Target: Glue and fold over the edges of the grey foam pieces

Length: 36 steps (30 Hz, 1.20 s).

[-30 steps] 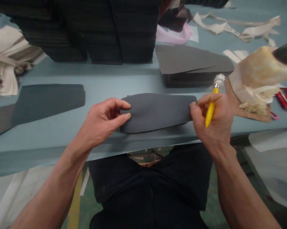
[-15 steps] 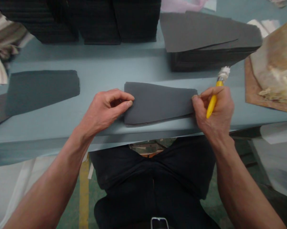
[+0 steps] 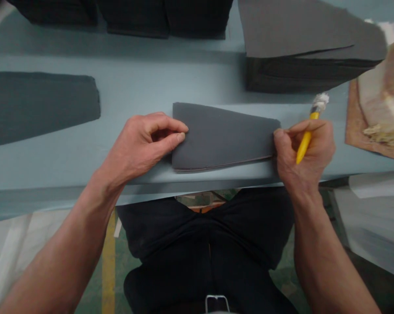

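Note:
A dark grey tapered fabric panel (image 3: 223,137), with more than one layer showing along its lower edge, lies close to the table's front edge. My left hand (image 3: 144,144) pinches its wide left end between thumb and fingers. At the narrow right end, my right hand (image 3: 306,150) grips the panel with thumb and forefinger. That same hand also holds a yellow-handled brush (image 3: 304,146), its whitish, caked bristles pointing up and away from me.
A stack of grey panels (image 3: 308,32) stands at the back right. Dark stacks (image 3: 197,17) line the back left. Another dark piece (image 3: 42,104) lies at the left. On the right, a brown board (image 3: 354,126) carries crusted, yellowish matter. The blue-grey table (image 3: 144,78) ends just before my lap.
The view has shifted, so the stacks sit higher and the left piece farther left. Both hands keep their hold on the panel ends, and the brush stays in my right hand.

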Tool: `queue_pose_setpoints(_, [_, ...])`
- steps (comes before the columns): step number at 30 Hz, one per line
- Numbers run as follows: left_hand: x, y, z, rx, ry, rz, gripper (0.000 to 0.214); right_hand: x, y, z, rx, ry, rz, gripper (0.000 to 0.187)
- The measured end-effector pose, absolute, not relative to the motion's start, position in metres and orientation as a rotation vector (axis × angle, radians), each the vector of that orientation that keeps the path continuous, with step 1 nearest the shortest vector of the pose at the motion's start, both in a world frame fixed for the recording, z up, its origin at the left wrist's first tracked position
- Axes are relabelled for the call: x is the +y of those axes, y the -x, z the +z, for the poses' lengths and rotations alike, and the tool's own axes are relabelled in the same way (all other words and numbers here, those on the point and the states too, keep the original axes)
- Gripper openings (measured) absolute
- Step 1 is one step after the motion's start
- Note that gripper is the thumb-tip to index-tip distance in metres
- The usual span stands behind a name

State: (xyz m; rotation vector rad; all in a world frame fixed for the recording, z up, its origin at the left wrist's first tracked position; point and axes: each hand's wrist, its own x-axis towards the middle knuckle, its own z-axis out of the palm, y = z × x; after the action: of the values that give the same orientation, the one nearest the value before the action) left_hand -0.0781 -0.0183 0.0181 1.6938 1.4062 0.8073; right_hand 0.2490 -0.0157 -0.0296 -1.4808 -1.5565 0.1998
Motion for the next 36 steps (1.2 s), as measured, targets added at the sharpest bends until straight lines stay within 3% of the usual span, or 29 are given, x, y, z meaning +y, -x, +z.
queue_pose_setpoints(36, [-0.030, 0.062, 0.021, 1.656, -1.827, 0.808, 0.022, -0.017, -0.246, -0.019, -1.633, 1.489, 0.160, 0.012])
